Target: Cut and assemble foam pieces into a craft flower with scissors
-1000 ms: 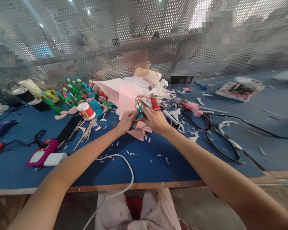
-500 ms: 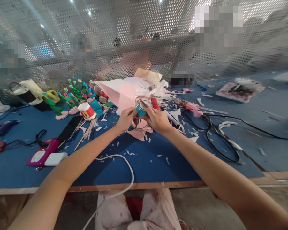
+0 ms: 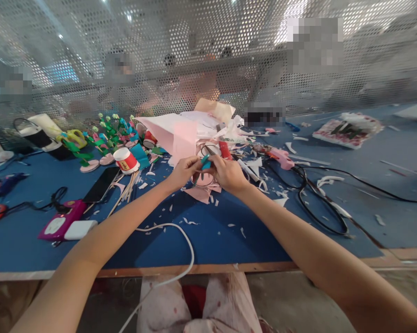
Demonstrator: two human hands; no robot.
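Note:
My left hand (image 3: pixel 183 170) and my right hand (image 3: pixel 226 173) meet over the middle of the blue table (image 3: pixel 211 231). Both pinch a small teal piece (image 3: pixel 205 162) between their fingertips. A thin stick runs down from the piece, and below it lies a pink round cut-out (image 3: pixel 202 180) on pink scraps. Just behind the hands rises a heap of pink and white paper (image 3: pixel 180 132) with a red tube (image 3: pixel 224 149) beside it.
Left of the hands lie a red-and-white paper cup (image 3: pixel 125 160), wooden sticks (image 3: pixel 123 194), a black phone (image 3: pixel 101 184), green and pink foam flowers (image 3: pixel 106 134) and a pink device (image 3: pixel 61 224). A pink glue gun (image 3: pixel 281 157) and black cable loops (image 3: pixel 319 203) lie right. A perforated metal screen (image 3: pixel 208 55) stands behind.
Both hands stayed together on the teal piece; it shifted a little between the fingertips, and the hands lifted slightly, then settled back.

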